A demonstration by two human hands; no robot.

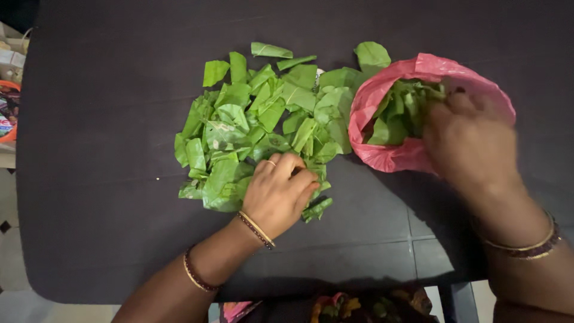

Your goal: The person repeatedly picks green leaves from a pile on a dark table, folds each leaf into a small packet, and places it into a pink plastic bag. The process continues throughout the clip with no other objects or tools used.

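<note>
Two bare hands work over a dark table (101, 179), both wrists ringed with thin bangles. Nearest the camera, the forearms come in from the bottom edge, with a bit of patterned cloth (335, 306) showing below the table's front rim.

The left hand (280, 192) lies on the near edge of a pile of cut green leaf pieces (257, 119), its fingers curled loosely together and pressing down on the pieces beneath them. A ring shows on one finger. Whether it grips any single piece cannot be told, since the fingertips hide what lies under them.

The right hand (472, 140) is blurred and reaches into the mouth of a pink plastic bag (388, 152) that lies on its side just beside the pile. The fingers are bent among the green leaves inside the bag (406, 107); the blur leaves it unclear whether they are closed on any.

Farther off, loose leaf pieces lie scattered at the pile's far edge, one touching the bag's top rim. At the far left, beyond the table, some coloured packets (8, 101) sit partly in view.
</note>
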